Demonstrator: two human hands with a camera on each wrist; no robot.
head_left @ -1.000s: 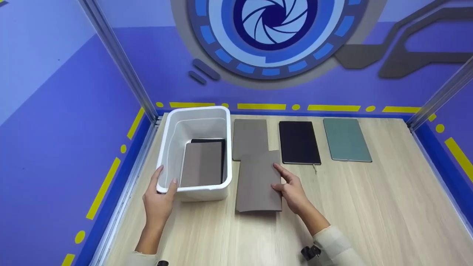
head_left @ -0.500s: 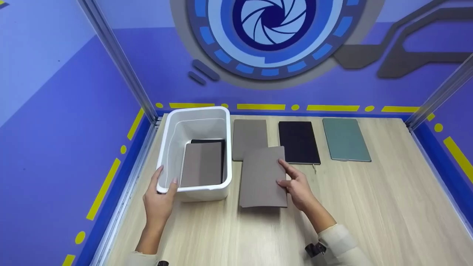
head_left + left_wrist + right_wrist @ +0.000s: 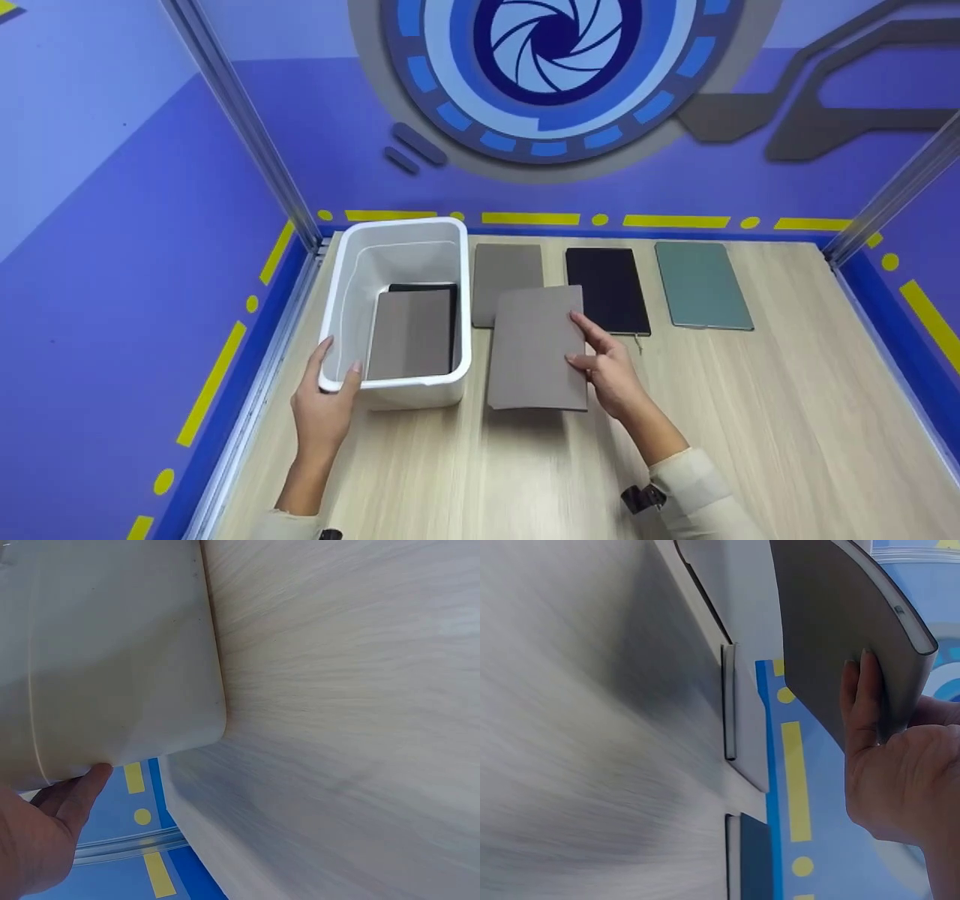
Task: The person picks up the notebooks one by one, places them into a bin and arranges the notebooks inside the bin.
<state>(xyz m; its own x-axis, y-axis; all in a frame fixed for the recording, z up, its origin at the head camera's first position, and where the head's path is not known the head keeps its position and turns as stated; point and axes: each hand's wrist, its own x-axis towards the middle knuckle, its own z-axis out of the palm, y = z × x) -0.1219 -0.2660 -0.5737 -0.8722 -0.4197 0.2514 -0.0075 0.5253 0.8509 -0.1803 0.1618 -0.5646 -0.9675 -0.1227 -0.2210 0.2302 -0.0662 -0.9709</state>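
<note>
My left hand (image 3: pixel 324 412) grips the near left corner of a white plastic bin (image 3: pixel 411 396), thumb over the rim; in the left wrist view its fingers lie along the bin's wall (image 3: pixel 127 652). Inside the bin lies a grey-brown notebook (image 3: pixel 411 334), partly covering a black one (image 3: pixel 453 330). With my right hand (image 3: pixel 611 375) I hold another grey-brown notebook (image 3: pixel 536 352) by its right edge, thumb on the cover. The right wrist view shows this notebook (image 3: pixel 832 622) raised off the table, slightly bent, fingers spread on its underside.
Along the back of the wooden table (image 3: pixel 720 420) lie a taupe notebook (image 3: pixel 507 274), a black notebook (image 3: pixel 606 289) with a ribbon, and a green notebook (image 3: pixel 703 285). The held notebook overlaps the taupe one in the head view. Blue printed panels (image 3: pixel 622 184) enclose the table.
My right hand has moved the held notebook away from me and slightly to the right. The left hand and the bin have stayed in place.
</note>
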